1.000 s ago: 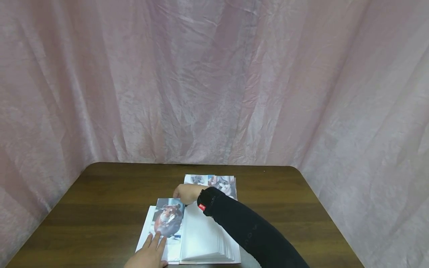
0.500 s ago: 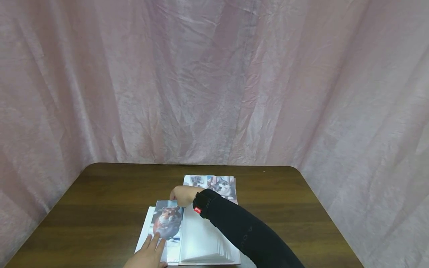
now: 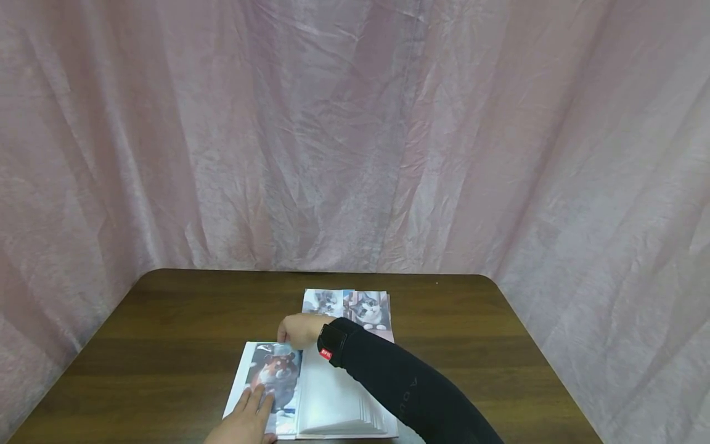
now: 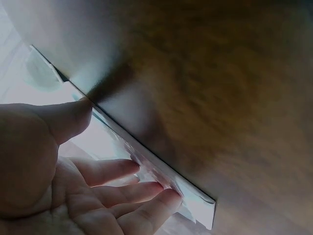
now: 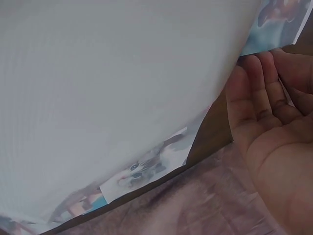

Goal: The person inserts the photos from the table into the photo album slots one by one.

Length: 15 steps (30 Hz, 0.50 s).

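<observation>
surface: dark brown wood-grain tabletop [image 3: 166, 345], rounded far corners | on it, near edge, centre: open white photo album [image 3: 333, 401] lying flat | on it, just beyond the album: loose cat photos [image 3: 355, 306], side by side, overlapping | position: photos touched or nearly touched the album's far edge

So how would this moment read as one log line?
left hand: flat on album page | right hand: pushing hamster photo into sleeve | cat photos: behind album

The left hand [image 3: 244, 422] is cut off by the head view's bottom edge; its wrist view is blurred.
</observation>
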Each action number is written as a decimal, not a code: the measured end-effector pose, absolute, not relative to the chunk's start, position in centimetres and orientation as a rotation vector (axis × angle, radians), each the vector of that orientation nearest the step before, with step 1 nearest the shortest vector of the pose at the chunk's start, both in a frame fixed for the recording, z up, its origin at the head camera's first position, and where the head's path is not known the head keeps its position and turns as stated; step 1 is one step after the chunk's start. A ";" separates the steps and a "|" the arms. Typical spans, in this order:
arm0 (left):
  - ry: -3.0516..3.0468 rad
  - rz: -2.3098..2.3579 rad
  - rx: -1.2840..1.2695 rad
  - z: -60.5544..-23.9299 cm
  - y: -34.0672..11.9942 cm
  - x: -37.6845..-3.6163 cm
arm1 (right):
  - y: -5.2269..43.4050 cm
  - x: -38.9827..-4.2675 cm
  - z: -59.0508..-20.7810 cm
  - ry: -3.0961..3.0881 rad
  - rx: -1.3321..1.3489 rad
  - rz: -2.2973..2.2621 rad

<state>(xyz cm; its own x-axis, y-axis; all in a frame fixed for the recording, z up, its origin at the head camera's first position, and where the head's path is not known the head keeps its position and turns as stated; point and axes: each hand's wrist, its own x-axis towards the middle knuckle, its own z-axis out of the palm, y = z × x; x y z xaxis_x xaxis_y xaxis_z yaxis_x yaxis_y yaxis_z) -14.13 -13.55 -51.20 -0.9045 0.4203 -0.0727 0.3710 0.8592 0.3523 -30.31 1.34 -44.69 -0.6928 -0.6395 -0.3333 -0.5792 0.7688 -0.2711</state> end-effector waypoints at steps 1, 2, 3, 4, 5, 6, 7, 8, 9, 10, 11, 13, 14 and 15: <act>2.888 0.505 0.624 -51.2 -13.6 -14.2 | 1.3 -30.3 -44.8 2.550 -0.926 -0.202; 2.897 0.504 0.638 -51.3 -13.6 -14.2 | 1.3 -30.3 -44.9 2.547 -0.930 -0.202; 2.907 0.502 0.658 -51.4 -13.7 -14.2 | 1.2 -30.4 -45.0 2.546 -0.935 -0.201; 2.917 0.499 0.679 -51.4 -13.7 -14.2 | 1.2 -30.4 -45.0 2.545 -0.938 -0.202; 2.926 0.498 0.699 -51.5 -13.8 -14.2 | 1.2 -30.4 -45.2 2.542 -0.934 -0.207; 2.937 0.493 0.725 -51.6 -13.8 -14.2 | 1.2 -30.4 -45.2 2.535 -0.931 -0.215; 2.945 0.487 0.745 -51.7 -13.8 -14.2 | 1.2 -30.4 -45.2 2.530 -0.932 -0.220; 2.952 0.482 0.762 -51.8 -13.9 -14.2 | 1.3 -30.3 -45.3 2.522 -0.933 -0.226; 2.955 0.479 0.774 -51.9 -13.9 -14.2 | 1.3 -30.3 -45.3 2.516 -0.936 -0.231; 2.956 0.481 0.780 -51.9 -13.9 -14.2 | 1.3 -30.2 -45.3 2.509 -0.936 -0.235; 2.956 0.484 0.781 -52.0 -13.9 -14.2 | 1.4 -30.2 -45.3 2.504 -0.935 -0.238; 2.954 0.487 0.772 -51.9 -13.9 -14.2 | 1.4 -30.1 -45.1 2.502 -0.934 -0.237; 2.952 0.491 0.762 -51.8 -13.8 -14.2 | 1.5 -30.1 -45.1 2.502 -0.934 -0.236; 2.949 0.498 0.748 -51.7 -13.8 -14.3 | 1.5 -30.0 -45.0 2.500 -0.934 -0.243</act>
